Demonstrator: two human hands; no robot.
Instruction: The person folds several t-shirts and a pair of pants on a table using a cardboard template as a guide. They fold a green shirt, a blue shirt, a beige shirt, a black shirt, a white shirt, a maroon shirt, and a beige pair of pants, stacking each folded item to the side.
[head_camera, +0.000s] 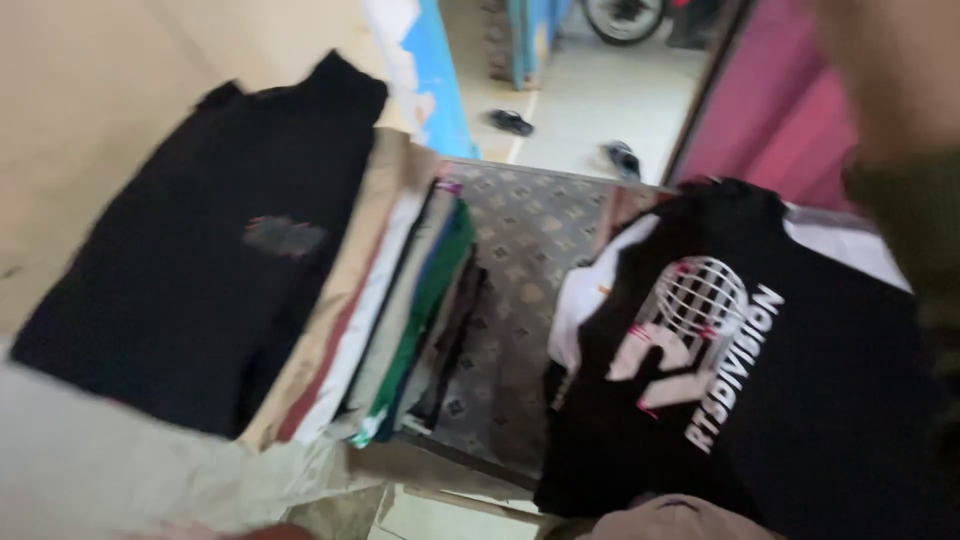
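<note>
A blurred view looked down on clothes sorted over a patterned mat (520, 250). On the left, a folded black shirt (200, 270) topped a fanned stack of folded garments (400, 310) in beige, white, green and dark colours; that pile looked finished. On the right, a black printed T-shirt (720, 400) lay spread out, unfolded, over white cloth (590, 290). Neither hand was visible, so their grip could not be told.

Black printed T-shirt (760, 400): flat before me, lower right of frame. Black folded garment (200, 260): tops my stack, left.
</note>
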